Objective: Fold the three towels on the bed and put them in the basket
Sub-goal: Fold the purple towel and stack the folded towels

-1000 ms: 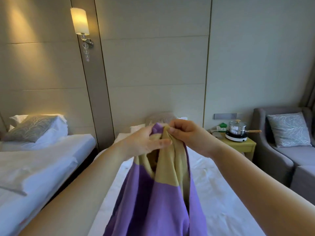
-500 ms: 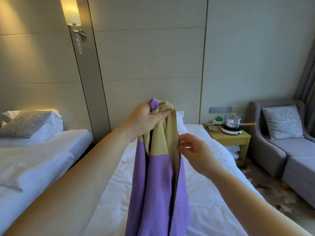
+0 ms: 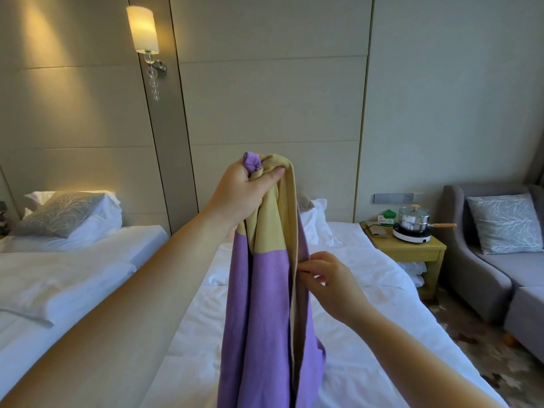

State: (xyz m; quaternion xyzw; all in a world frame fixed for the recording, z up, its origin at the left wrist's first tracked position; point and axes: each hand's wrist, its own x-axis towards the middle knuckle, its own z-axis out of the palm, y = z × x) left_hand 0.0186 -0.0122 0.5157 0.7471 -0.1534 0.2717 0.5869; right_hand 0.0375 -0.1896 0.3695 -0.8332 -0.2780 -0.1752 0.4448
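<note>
**Fingers (image 3: 266, 176) of two hands on one towel (image 3: 265, 304)**

Curled tight, the left hand (image 3: 241, 198) clenches the towel's bunched top. Just below, the right hand (image 3: 329, 285) pinches its hanging edge. The single towel dangles beneath the fingers, above the nearer bed (image 3: 368, 334) of two.

A second ago both hands pinched the top of the purple and yellow towel (image 3: 265, 319) together. Since then the right hand (image 3: 332, 281) has let go of the top and slid down the towel's right edge, where its fingertips now pinch the hem, while the left hand (image 3: 241, 198) alone holds the bunched top, lifted higher
</note>
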